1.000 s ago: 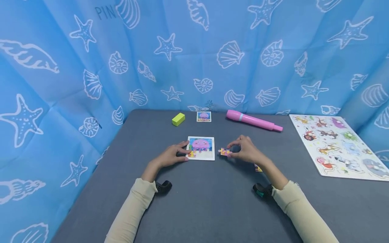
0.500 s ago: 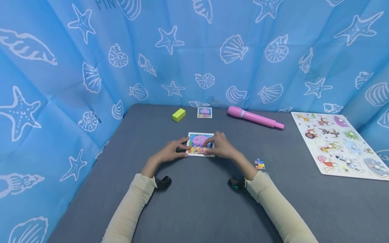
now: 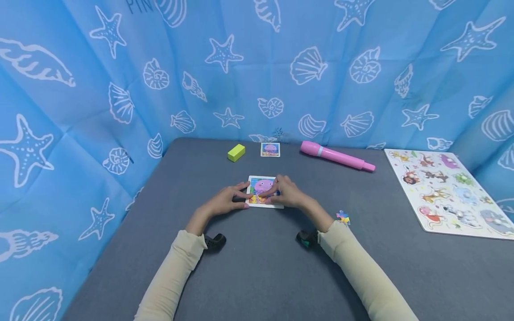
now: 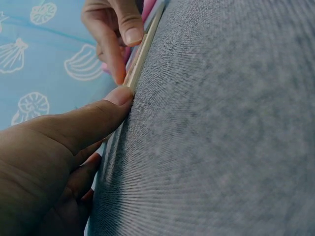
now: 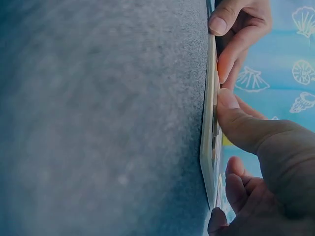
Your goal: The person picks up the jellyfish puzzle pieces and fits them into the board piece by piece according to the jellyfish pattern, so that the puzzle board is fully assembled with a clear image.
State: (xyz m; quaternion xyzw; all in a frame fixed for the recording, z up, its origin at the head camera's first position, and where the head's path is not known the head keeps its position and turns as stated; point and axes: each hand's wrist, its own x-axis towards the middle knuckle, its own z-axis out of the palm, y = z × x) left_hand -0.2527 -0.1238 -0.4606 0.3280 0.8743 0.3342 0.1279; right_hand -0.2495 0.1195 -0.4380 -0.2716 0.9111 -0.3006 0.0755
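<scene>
On the grey table lies a small white-framed jigsaw puzzle (image 3: 263, 183) with a pink jellyfish picture. My left hand (image 3: 222, 200) holds the frame at its left side, thumb on the lower corner and fingers along the edge. The right hand (image 3: 292, 194) presses on the lower part of the picture with its extended index finger, its thumb at the near edge. In the right wrist view, the right thumb (image 5: 238, 115) touches the pieces just above the frame's rim. A loose jigsaw piece (image 3: 343, 217) lies beside the right forearm, partly hidden by the sleeve.
Behind the puzzle stand a yellow-green block (image 3: 236, 152) and a small jellyfish picture card (image 3: 270, 150). A pink pen-shaped tube (image 3: 337, 156) lies at the back right. An animal peg board (image 3: 445, 191) lies on the right. A blue shell-patterned curtain (image 3: 257, 67) hangs behind.
My right hand has carried a jigsaw piece leftward into the frame's bottom row, and its index finger has since shifted slightly left over the picture. The left hand stays at the frame.
</scene>
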